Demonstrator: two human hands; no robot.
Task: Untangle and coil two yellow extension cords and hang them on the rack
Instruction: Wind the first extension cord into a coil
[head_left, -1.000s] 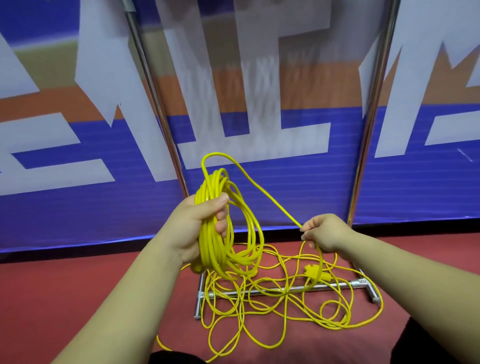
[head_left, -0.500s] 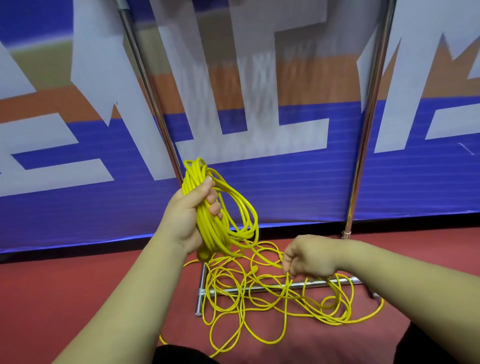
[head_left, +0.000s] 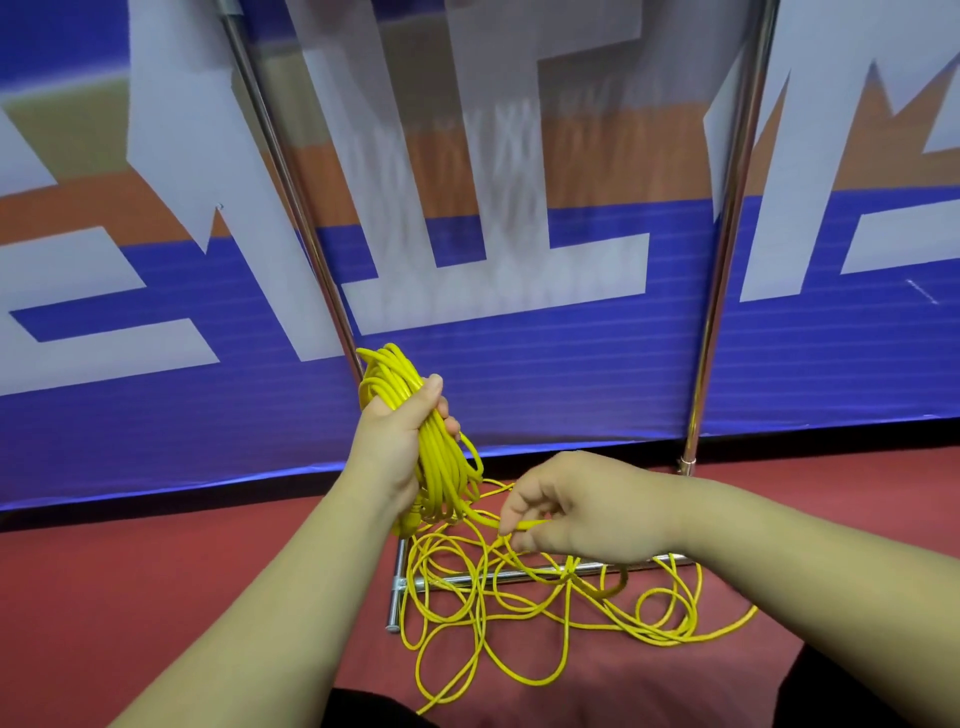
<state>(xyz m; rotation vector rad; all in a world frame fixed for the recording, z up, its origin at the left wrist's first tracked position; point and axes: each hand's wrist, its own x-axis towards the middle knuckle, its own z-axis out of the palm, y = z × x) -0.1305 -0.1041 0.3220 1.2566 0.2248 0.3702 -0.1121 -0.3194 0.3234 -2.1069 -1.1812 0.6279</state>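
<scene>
- My left hand (head_left: 400, 436) is wrapped tight round the coil (head_left: 444, 467), fingers curled over the bundle, which hangs down from my fist.
- A second ago my right hand was up level with it, feeding a loop over the top. That loop's on the coil now, and my right hand (head_left: 576, 509) has dropped just below and right of the left, pinching the next bit of loose cord (head_left: 569, 574) between thumb and fingertips.
- So one more wrap done, I reckon, but plenty's still tangled on the floor (head_left: 156, 597) under my right hand, draped over the rack (head_left: 395, 597) base. Nothing's hung yet.
</scene>
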